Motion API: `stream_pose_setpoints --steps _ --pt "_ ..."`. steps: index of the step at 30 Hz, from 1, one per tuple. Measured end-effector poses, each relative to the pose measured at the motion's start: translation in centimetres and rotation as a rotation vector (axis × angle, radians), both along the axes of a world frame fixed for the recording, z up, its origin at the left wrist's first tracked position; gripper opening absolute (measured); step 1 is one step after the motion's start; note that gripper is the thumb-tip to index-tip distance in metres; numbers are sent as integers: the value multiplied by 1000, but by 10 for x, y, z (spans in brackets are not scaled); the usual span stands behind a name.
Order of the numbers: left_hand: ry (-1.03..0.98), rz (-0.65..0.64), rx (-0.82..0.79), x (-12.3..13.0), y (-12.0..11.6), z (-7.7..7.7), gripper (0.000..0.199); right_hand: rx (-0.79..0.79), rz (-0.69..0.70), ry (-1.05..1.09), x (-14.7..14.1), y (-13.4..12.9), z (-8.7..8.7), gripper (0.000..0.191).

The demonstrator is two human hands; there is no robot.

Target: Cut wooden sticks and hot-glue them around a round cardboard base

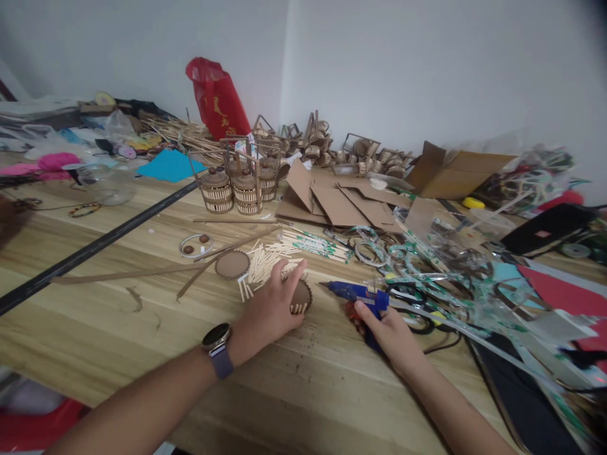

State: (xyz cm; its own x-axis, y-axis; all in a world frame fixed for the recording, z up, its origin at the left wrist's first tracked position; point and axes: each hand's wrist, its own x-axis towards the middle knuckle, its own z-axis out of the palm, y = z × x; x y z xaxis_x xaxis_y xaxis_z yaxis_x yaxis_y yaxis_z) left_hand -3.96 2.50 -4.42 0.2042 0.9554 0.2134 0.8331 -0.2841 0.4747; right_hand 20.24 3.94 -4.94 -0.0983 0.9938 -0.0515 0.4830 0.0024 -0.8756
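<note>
A blue glue gun (348,291) is gripped in my right hand (386,328), its nozzle pointing left. My left hand (268,303), with a watch on the wrist, is spread over a round cardboard disc (301,294) edged with short upright sticks. Thumb and fingers are apart around the disc, partly covering it; whether they touch it I cannot tell. Just beyond the fingers lies a loose pile of short wooden sticks (260,264). A second cardboard disc (232,264) with a rough rim rests left of the pile.
Several small stick-sided baskets with handles (217,193) stand farther back, near a red bag (220,101). Flat cardboard pieces (339,202) lie behind the sticks. Plastic wrappers (417,253) and a dark phone-like slab (516,392) occupy the right. A black strip (118,234) crosses the left.
</note>
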Motion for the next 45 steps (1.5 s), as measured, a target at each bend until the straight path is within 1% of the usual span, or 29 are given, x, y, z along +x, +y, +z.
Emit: stream_pose_setpoints --steps 2,3,4,6,8,10,12,14,16,19,20,23,25,27,30,33,39,45 --pt "5 5 -4 0 0 0 101 -82 -32 118 4 5 1 46" --pt "5 9 -6 0 0 1 101 -106 -25 147 7 8 3 47" --pt "4 11 -8 0 0 1 101 -115 0 141 11 10 5 47" --pt "1 9 -14 1 0 2 101 -85 67 15 18 14 12 44" --pt "0 6 -21 0 0 3 101 13 99 -209 24 15 19 39" --pt "-2 3 -22 0 -1 4 101 181 73 -443 26 15 27 36" --pt "-7 0 -23 0 -1 4 101 363 60 -604 21 16 34 33" --pt "-12 -3 -23 1 -1 4 101 483 149 -671 10 22 40 29" --pt "-12 -1 -26 1 -1 3 101 532 303 -680 -7 34 46 23" --pt "1 3 -43 2 -1 3 100 584 507 -731 -36 63 52 21" --pt "6 5 -49 3 -1 4 100 586 570 -755 -46 74 52 22" --pt "0 7 -49 2 -1 4 102 573 639 -779 -74 104 48 22" --pt "-19 2 -40 2 -1 4 102 559 682 -801 -90 118 43 22" --pt "-40 -5 -41 2 -1 4 101 546 728 -828 -102 126 38 22" --pt "-54 -13 -58 1 -1 5 101 532 786 -870 -110 129 35 18" --pt "-47 -20 -55 1 -1 6 102 517 811 -898 -111 127 35 14" --pt "-44 -19 -28 1 -1 4 101 468 741 -908 -108 125 37 15" --pt "-34 1 -36 1 0 2 104 427 698 -839 -110 128 37 11"
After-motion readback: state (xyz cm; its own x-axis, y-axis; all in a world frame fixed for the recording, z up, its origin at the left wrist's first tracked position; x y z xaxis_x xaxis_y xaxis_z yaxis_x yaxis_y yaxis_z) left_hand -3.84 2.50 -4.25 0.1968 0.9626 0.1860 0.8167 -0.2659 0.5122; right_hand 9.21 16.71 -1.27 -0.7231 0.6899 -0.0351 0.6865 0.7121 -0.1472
